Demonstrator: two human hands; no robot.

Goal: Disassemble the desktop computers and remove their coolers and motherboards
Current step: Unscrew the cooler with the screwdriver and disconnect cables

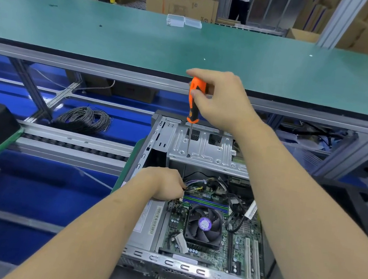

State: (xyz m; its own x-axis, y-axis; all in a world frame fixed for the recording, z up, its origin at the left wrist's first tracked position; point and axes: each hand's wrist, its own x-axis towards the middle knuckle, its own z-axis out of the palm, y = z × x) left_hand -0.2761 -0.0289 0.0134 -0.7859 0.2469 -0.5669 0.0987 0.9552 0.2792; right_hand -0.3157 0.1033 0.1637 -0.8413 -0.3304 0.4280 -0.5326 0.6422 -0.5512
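Observation:
An open desktop computer case (pixel 184 266) lies in front of me. Its green motherboard (pixel 241 239) carries a black cooler fan (pixel 204 225) with a purple label. My right hand (pixel 221 99) grips an orange and black screwdriver (pixel 195 99) held upright; its shaft tip rests on the silver drive cage (pixel 202 152). My left hand (pixel 162 183) reaches into the case beside the memory slots, its fingers curled among the wire bundle (pixel 195 183); whether it pinches a wire is hidden.
A long green workbench (pixel 122 33) runs across the back with a clear plastic box (pixel 183 21) on it. A coil of grey cable (pixel 84 119) lies on the blue surface at left. Cardboard boxes and a standing person (pixel 241 0) are far behind.

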